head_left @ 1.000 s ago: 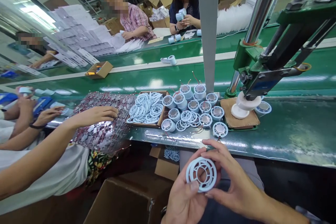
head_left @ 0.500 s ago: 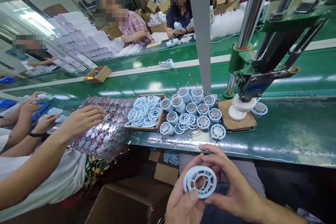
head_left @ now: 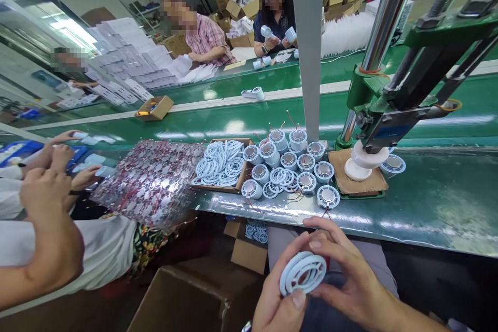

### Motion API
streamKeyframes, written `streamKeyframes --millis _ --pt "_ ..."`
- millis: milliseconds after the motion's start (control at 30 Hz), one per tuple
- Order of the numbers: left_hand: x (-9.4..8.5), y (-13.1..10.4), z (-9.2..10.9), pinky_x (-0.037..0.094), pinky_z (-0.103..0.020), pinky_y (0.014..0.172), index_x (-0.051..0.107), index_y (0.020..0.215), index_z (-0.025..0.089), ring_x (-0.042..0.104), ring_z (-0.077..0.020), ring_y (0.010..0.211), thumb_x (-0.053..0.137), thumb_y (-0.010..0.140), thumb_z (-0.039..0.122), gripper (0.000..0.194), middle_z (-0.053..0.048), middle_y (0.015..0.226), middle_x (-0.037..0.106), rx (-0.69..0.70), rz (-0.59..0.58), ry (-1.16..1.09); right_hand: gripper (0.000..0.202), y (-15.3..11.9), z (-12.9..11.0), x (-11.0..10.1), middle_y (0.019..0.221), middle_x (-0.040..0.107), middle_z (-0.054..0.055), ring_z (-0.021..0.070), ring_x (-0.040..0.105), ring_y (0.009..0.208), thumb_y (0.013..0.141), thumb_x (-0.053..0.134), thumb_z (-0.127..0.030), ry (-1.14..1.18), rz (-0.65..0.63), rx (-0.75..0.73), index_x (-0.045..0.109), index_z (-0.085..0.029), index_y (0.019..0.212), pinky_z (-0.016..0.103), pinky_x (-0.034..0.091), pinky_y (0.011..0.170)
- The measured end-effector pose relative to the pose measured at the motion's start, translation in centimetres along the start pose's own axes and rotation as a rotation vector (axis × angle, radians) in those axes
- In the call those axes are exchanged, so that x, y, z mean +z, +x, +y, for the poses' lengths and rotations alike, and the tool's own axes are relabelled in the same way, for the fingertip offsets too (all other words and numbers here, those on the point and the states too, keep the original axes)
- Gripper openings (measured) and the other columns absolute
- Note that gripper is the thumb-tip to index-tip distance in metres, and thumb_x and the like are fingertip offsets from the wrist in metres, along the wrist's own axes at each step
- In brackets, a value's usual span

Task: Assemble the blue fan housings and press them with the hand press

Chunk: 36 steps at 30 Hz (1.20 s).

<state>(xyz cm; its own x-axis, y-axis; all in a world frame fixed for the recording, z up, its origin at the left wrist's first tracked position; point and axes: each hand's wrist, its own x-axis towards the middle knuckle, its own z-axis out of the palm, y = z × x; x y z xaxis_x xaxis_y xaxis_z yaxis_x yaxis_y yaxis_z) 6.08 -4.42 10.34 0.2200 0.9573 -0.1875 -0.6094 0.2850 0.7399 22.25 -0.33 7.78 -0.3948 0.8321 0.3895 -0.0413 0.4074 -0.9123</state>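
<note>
A co-worker's bent arm [head_left: 50, 212] rises at far left, beside a glossy spread of wired silvery discs [head_left: 150, 181] overhanging the front edge of a green bench [head_left: 439, 197]. Beyond, white packaging [head_left: 128, 49] bears marks too small to read. Next sits an open carton [head_left: 243, 175] heaped with pale blue hoops [head_left: 218, 161]. Short of the bench edge, the wearer's left hand [head_left: 277, 293] grips tilted, overlapping spoked rings [head_left: 287, 277], thumb across the front, fingers curled behind. Round units [head_left: 289, 160] crowd the bench above. The right hand [head_left: 352, 272] curves around the rings' other side, thumb and fingers parted; whether its fingertips press on them cannot be told. Bench top stretches away right of a press [head_left: 392, 127].
</note>
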Motion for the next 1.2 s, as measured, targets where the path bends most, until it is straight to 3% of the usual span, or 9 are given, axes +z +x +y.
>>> streamKeyframes --millis 100,200,300,433,533,867,1200 --pt "-0.2 0.3 0.2 0.031 -0.044 0.119 0.065 0.132 0.027 0.052 -0.0321 0.134 0.072 0.085 0.030 0.047 -0.009 0.138 0.064 -0.056 -0.023 -0.052 0.062 -0.1 0.1 0.0 0.148 0.036 0.006 0.0223 0.050 0.133 0.090 0.066 -0.018 -0.040 -0.017 -0.006 0.041 -0.045 0.140 0.031 0.055 0.096" --pt "-0.5 0.7 0.6 0.035 -0.044 0.117 0.064 0.132 0.026 0.056 -0.0318 0.130 0.074 0.082 0.030 0.051 -0.009 0.137 0.064 -0.133 -0.031 -0.155 0.064 -0.1 0.1 -0.2 0.149 0.036 0.009 0.0231 0.054 0.127 0.087 0.071 -0.021 -0.035 -0.054 0.088 0.044 -0.040 0.141 0.026 0.057 0.086" --pt "-0.6 1.1 0.8 0.038 -0.045 0.115 0.064 0.133 0.025 0.057 -0.0296 0.128 0.063 0.090 0.033 0.043 -0.009 0.136 0.065 -0.163 -0.051 -0.280 0.068 0.1 0.0 -0.3 0.150 0.036 0.011 0.0220 0.058 0.120 0.084 0.074 -0.025 0.016 -0.090 0.172 0.044 -0.036 0.144 0.022 0.058 0.076" --pt "-0.7 1.3 0.7 0.036 -0.048 0.115 0.063 0.134 0.024 0.059 -0.0275 0.126 0.041 0.101 0.031 0.040 -0.009 0.134 0.066 -0.173 -0.092 -0.368 0.072 0.4 -0.2 -0.3 0.149 0.038 0.010 0.0249 0.055 0.123 0.077 0.080 -0.024 0.021 -0.097 0.222 0.049 -0.035 0.142 0.028 0.057 0.085" --pt "-0.8 1.3 0.6 0.035 -0.050 0.116 0.060 0.136 0.024 0.058 -0.0281 0.127 0.034 0.103 0.029 0.043 -0.009 0.134 0.066 -0.173 -0.082 -0.378 0.070 0.6 -0.4 -0.4 0.148 0.040 0.011 0.0273 0.053 0.126 0.074 0.082 -0.026 0.013 -0.098 0.257 0.054 -0.032 0.137 0.031 0.057 0.087" --pt "-0.9 1.3 0.4 0.039 -0.047 0.113 0.070 0.125 0.022 0.058 -0.0282 0.126 0.041 0.100 0.030 0.039 -0.007 0.123 0.072 -0.234 -0.038 -0.431 0.066 0.6 -0.6 -0.5 0.147 0.040 0.011 0.0289 0.048 0.133 0.074 0.080 -0.021 0.014 -0.133 0.316 0.056 -0.029 0.135 0.039 0.049 0.104" --pt "-0.6 1.2 0.4 0.038 -0.050 0.113 0.071 0.124 0.021 0.057 -0.0309 0.126 0.048 0.098 0.030 0.035 -0.008 0.122 0.072 -0.227 0.026 -0.414 0.066 0.7 -0.8 -0.6 0.148 0.038 0.011 0.0270 0.050 0.132 0.078 0.075 -0.019 0.028 -0.149 0.311 0.053 -0.031 0.139 0.032 0.056 0.094"
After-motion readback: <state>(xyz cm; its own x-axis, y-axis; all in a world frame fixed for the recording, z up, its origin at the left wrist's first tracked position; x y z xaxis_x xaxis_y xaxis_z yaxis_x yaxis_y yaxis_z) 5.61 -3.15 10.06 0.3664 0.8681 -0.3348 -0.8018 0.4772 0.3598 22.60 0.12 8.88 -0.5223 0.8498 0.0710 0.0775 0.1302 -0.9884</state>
